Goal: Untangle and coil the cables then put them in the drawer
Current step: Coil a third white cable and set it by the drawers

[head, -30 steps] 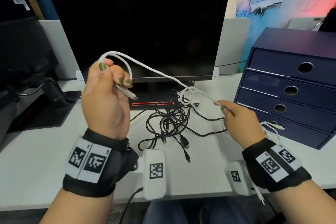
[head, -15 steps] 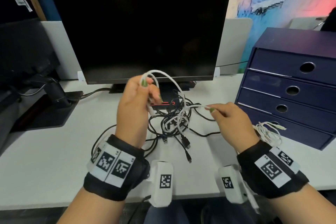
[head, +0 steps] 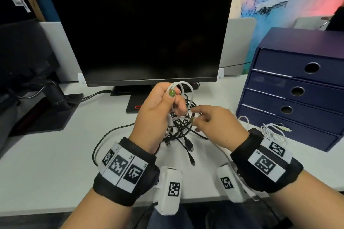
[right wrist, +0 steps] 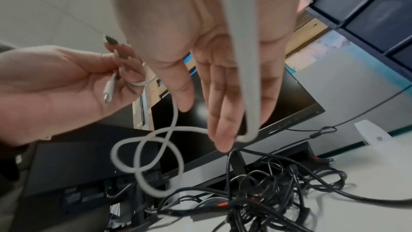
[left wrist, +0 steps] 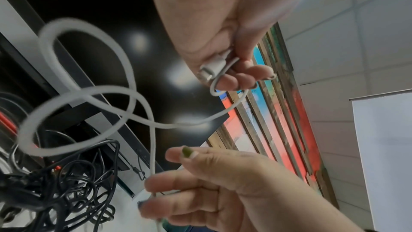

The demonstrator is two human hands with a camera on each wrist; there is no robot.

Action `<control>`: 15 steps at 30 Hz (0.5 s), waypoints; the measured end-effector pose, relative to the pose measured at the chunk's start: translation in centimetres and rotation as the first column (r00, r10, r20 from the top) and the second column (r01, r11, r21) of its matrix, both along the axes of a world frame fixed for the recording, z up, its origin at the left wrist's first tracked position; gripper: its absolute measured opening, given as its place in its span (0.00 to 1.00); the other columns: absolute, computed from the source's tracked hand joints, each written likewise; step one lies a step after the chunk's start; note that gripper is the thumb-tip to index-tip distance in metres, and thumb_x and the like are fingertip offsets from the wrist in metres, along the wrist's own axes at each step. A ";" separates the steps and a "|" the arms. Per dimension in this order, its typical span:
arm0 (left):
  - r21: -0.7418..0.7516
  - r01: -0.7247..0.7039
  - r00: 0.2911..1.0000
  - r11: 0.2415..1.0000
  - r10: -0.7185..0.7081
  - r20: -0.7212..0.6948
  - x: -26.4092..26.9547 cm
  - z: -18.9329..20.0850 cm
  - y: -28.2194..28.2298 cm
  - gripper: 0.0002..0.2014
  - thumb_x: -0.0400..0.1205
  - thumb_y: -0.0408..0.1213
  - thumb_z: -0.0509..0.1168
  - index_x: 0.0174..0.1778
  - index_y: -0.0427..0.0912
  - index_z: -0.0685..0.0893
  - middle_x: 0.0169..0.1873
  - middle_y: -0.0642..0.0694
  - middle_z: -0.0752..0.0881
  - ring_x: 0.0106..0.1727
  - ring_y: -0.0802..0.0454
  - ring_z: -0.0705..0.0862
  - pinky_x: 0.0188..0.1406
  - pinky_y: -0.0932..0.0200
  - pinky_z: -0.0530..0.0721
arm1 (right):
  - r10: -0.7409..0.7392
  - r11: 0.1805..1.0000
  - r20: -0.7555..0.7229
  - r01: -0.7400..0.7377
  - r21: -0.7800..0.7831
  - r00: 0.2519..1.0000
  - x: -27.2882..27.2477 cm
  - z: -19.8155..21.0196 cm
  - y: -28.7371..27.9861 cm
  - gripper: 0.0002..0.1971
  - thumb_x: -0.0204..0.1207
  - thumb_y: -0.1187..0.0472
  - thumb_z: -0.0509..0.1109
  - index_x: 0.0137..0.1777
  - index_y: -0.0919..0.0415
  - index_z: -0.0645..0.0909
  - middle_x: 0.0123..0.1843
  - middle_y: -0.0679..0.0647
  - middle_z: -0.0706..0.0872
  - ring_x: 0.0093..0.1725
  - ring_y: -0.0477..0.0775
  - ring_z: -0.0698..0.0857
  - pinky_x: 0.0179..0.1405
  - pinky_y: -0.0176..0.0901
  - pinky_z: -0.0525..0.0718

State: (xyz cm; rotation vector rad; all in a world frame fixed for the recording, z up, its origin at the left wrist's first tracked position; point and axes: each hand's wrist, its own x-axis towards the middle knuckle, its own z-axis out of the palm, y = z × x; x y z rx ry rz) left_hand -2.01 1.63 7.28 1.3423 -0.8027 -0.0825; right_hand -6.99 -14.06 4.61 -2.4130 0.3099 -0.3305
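White cable (left wrist: 136, 117) loops hang below the raised left hand (head: 158, 115), whose curled fingers pinch its plug end (left wrist: 211, 70) against the palm. Right hand (head: 216, 126), just beside the left and lower, has fingers extended and relaxed, the cable running across them. Black cable tangle (head: 183, 128) lies on the desk (head: 46, 154) under both hands.

The left hand (head: 154, 115) grips a looped white cable (head: 183, 89), raised just above a tangle of black cables (head: 183, 130). The right hand (head: 217, 126), fingers loosely extended, touches the cable beside the left fingers. A blue drawer unit (head: 297, 87) stands right of the right hand.
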 end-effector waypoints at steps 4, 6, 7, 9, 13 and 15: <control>-0.127 0.038 0.999 0.991 -0.041 -0.021 0.0 0.4 0.4 0.09 0.85 0.38 0.52 0.47 0.46 0.77 0.28 0.52 0.81 0.34 0.54 0.78 0.42 0.58 0.78 | 0.026 0.999 -0.012 -0.026 0.048 1.000 0.3 -0.4 0.0 0.24 0.79 0.59 0.67 0.75 0.49 0.71 0.63 0.46 0.84 0.57 0.44 0.83 0.55 0.31 0.73; -0.230 0.038 0.999 0.972 -0.043 -0.017 0.2 0.9 0.7 0.10 0.86 0.37 0.51 0.47 0.45 0.77 0.27 0.52 0.80 0.33 0.54 0.77 0.39 0.63 0.79 | 0.002 0.985 0.016 -0.005 0.175 1.000 0.4 -0.4 -0.5 0.29 0.79 0.62 0.67 0.79 0.49 0.65 0.72 0.43 0.78 0.67 0.44 0.79 0.61 0.32 0.71; -0.257 0.034 0.999 0.966 -0.037 -0.009 0.3 1.1 0.9 0.10 0.86 0.36 0.50 0.47 0.44 0.76 0.27 0.53 0.80 0.33 0.55 0.77 0.39 0.65 0.79 | 0.004 0.970 0.027 -0.011 0.243 1.000 0.4 -0.4 -0.7 0.32 0.78 0.64 0.67 0.81 0.47 0.62 0.74 0.40 0.74 0.72 0.43 0.76 0.63 0.33 0.70; -0.257 0.027 1.000 0.966 -0.026 0.007 0.5 1.4 1.1 0.10 0.87 0.35 0.49 0.47 0.44 0.76 0.27 0.53 0.79 0.34 0.55 0.77 0.40 0.66 0.78 | 0.040 0.938 0.054 -0.056 0.343 0.998 0.3 -0.4 -0.7 0.37 0.77 0.68 0.65 0.82 0.43 0.57 0.71 0.31 0.70 0.77 0.44 0.70 0.71 0.38 0.66; -0.116 0.030 0.998 0.993 -0.023 0.054 0.5 1.3 1.1 0.09 0.86 0.39 0.52 0.47 0.47 0.78 0.28 0.51 0.81 0.34 0.53 0.78 0.39 0.52 0.75 | 0.085 0.994 0.081 -0.090 0.058 0.993 0.1 -0.3 -0.6 0.37 0.78 0.55 0.66 0.82 0.37 0.51 0.81 0.35 0.63 0.81 0.45 0.62 0.80 0.64 0.32; -0.010 0.022 0.997 1.000 -0.021 0.069 0.3 1.0 0.7 0.09 0.85 0.40 0.53 0.46 0.49 0.78 0.28 0.50 0.81 0.34 0.53 0.79 0.40 0.53 0.76 | 0.169 0.984 0.147 -0.157 -0.090 0.975 0.0 -0.2 -0.1 0.36 0.73 0.38 0.64 0.81 0.37 0.56 0.80 0.38 0.67 0.79 0.40 0.63 0.78 0.66 0.28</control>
